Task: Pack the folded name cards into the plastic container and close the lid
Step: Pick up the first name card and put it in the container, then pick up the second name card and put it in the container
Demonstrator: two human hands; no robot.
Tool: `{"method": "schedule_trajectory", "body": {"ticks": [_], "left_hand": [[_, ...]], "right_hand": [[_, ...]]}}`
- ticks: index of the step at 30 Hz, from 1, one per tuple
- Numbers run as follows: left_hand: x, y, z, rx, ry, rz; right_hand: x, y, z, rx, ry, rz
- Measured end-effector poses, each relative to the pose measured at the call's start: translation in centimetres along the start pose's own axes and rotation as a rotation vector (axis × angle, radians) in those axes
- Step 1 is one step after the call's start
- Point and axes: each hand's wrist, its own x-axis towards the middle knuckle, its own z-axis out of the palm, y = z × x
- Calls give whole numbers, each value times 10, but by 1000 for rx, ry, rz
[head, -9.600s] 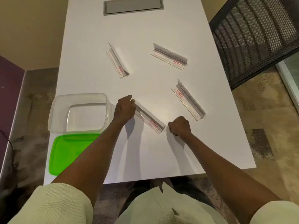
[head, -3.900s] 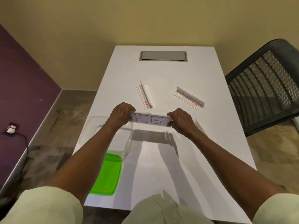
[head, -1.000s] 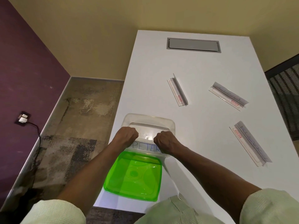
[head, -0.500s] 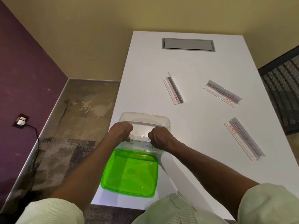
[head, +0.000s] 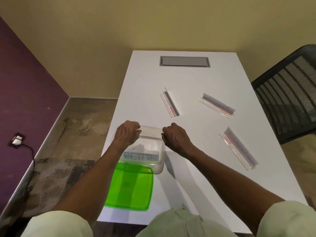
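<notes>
My fingers have let go of the card. Half a second ago both hands pinched the ends of the PETER card point(head: 138, 156) at the near rim of the container; now the card lies inside the clear plastic container point(head: 160, 165), against its near wall, lettering facing me. My left hand point(head: 127, 135) hovers over the container's far left corner, fingers loosely curled under and gripping nothing that I can see. My right hand point(head: 174, 137) hangs just beside the far right corner, its fingers likewise curled and empty; the fingertips of both hands are tucked away from the camera, so I cannot tell whether any of them touches the rim.

The green lid point(head: 130, 186) lies flat on the table point(head: 205, 177), touching the container's near side, where it was before. Three more name cards remain on the white top: one point(head: 169, 104) beyond the container, one point(head: 217, 105) further right, one point(head: 239, 147) nearest the right edge. Their red labels are too small to read. A mesh chair point(head: 289, 94) is cut off at the right.
</notes>
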Motion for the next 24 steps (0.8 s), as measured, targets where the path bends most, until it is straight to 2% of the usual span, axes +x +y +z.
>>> {"method": "schedule_trajectory", "body": {"ticks": [7,15,22,24], "left_hand": [[3,69,-2,-100,51,25],[10,163,11,-196,-11,47],[22,229,35,-221,-70,90],[26,246,43,-220,-75,107]], "right_hand": [[-35,49,-25,-17,39,92],[-79,118,-42,45,13,311],[-113,176,-53,51,-25,425],[-121,192,-56,64,21,449]]}}
